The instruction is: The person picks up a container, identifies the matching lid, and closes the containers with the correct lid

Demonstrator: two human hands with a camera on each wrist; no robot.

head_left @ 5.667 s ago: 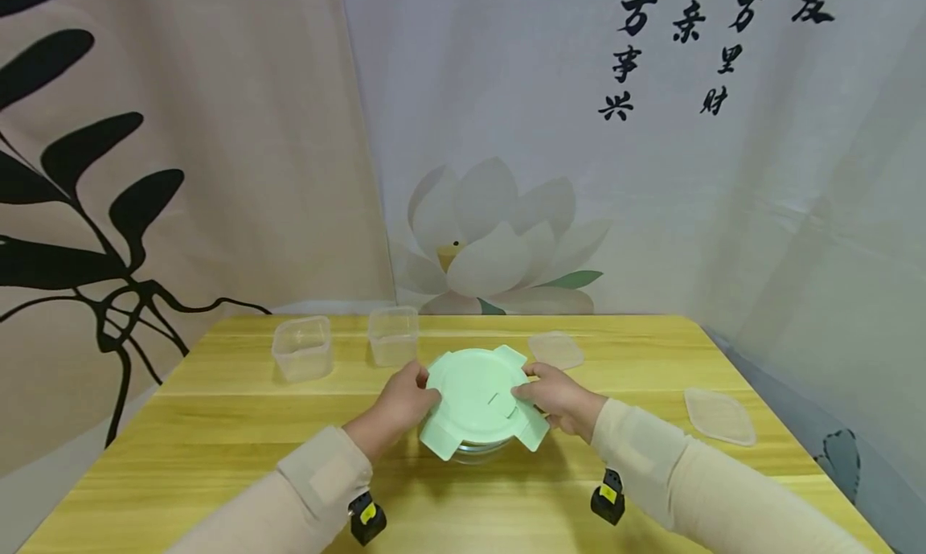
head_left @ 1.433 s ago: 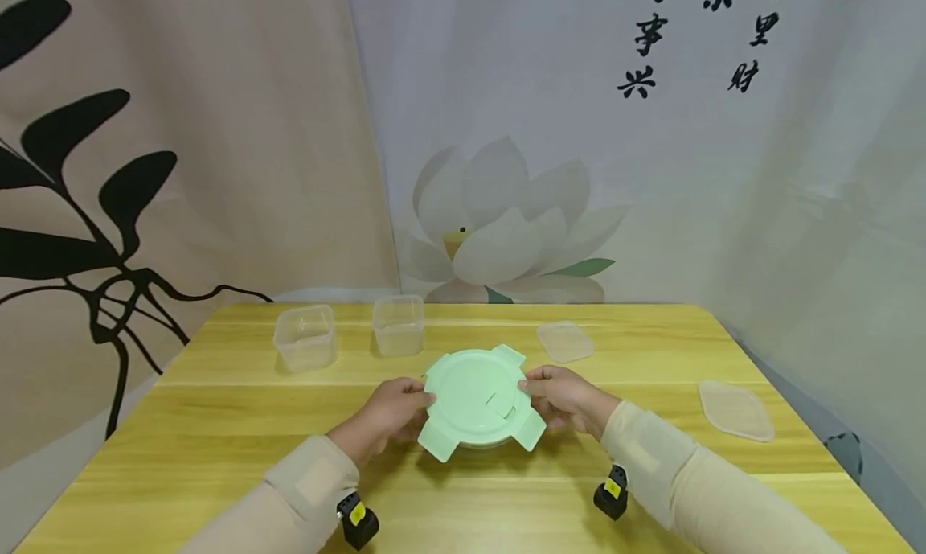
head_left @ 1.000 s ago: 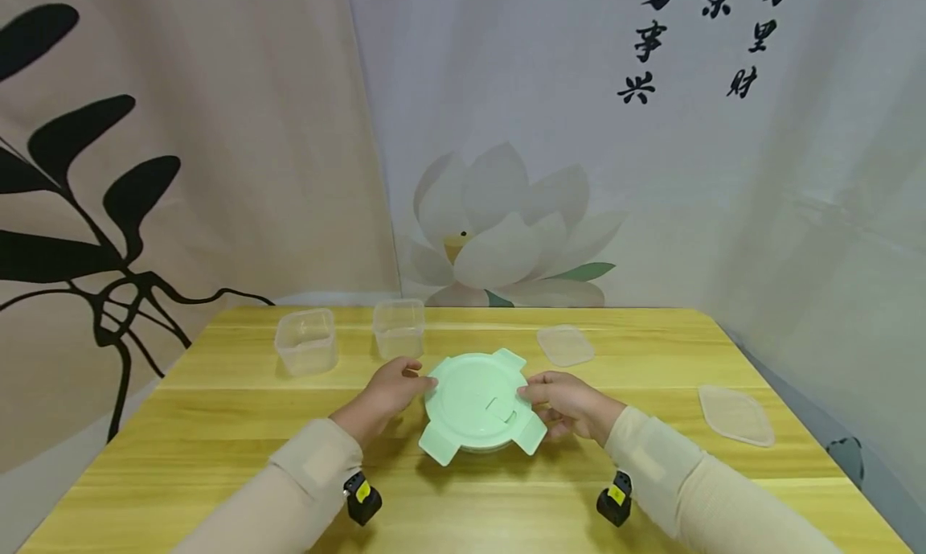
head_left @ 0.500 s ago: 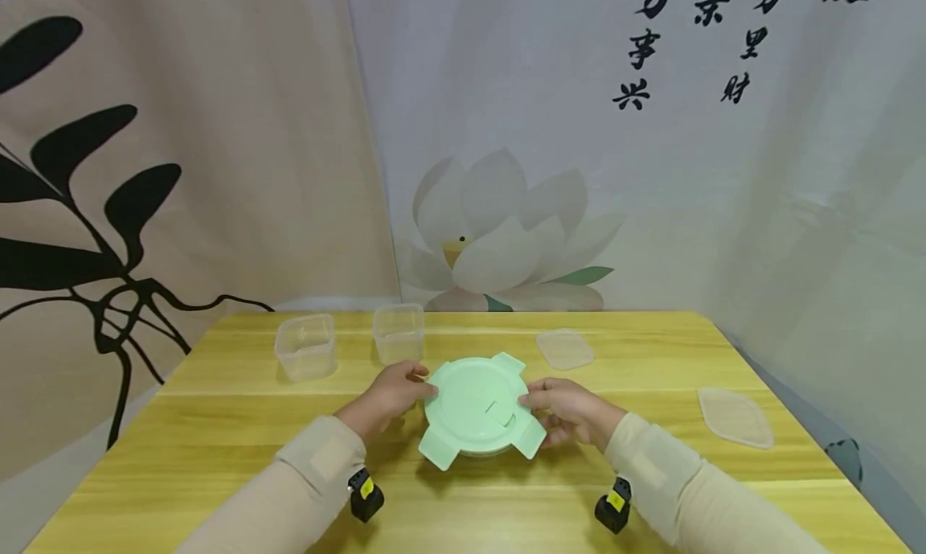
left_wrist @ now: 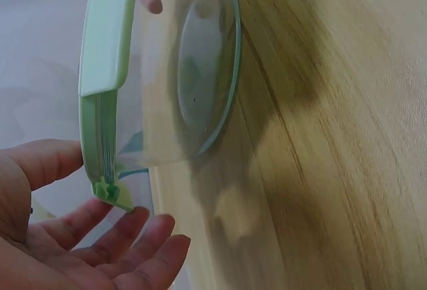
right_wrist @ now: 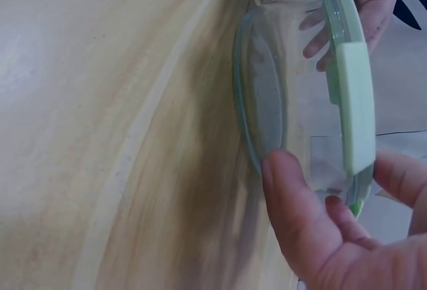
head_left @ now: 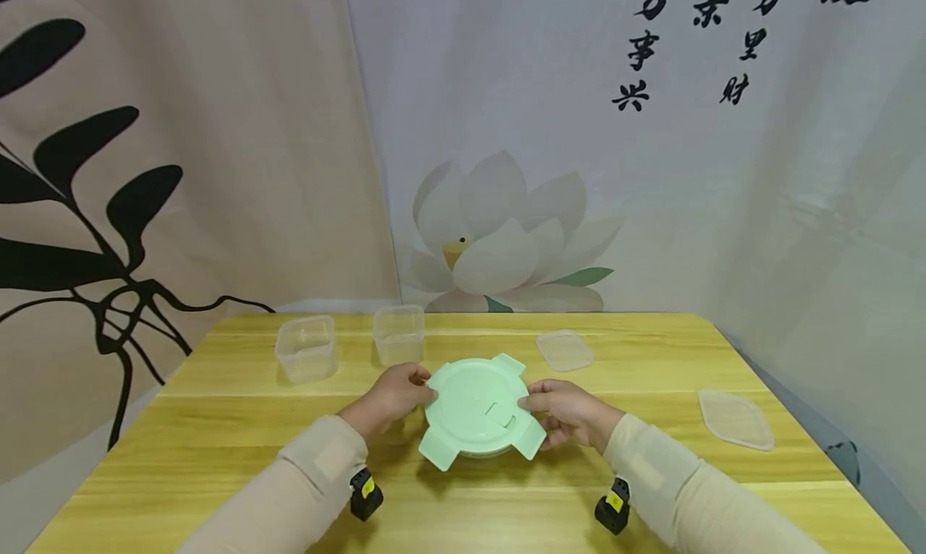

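A round glass food container (left_wrist: 160,103) with a mint-green lid (head_left: 473,405) is at the middle of the table, between both hands. Flaps stick outward from the lid in the head view. My left hand (head_left: 394,395) pinches the lid's left edge. In the left wrist view its thumb lies against the top and the other fingers are curled below a green flap (left_wrist: 115,195). My right hand (head_left: 571,412) holds the right edge, thumb on top. The right wrist view shows one of its fingers (right_wrist: 293,203) reaching along the clear glass side. The lid hides most of the glass from above.
Two clear plastic tubs (head_left: 307,351) (head_left: 400,337) stand at the back left of the wooden table (head_left: 217,457). One flat clear lid (head_left: 565,350) lies at the back right and another flat lid (head_left: 736,419) near the right edge. A printed curtain (head_left: 506,136) hangs behind.
Since 1.4 seconds ago, my left hand has shifted slightly up and away along the lid's left edge. The right hand and the container have hardly moved. The head view has tilted slightly.
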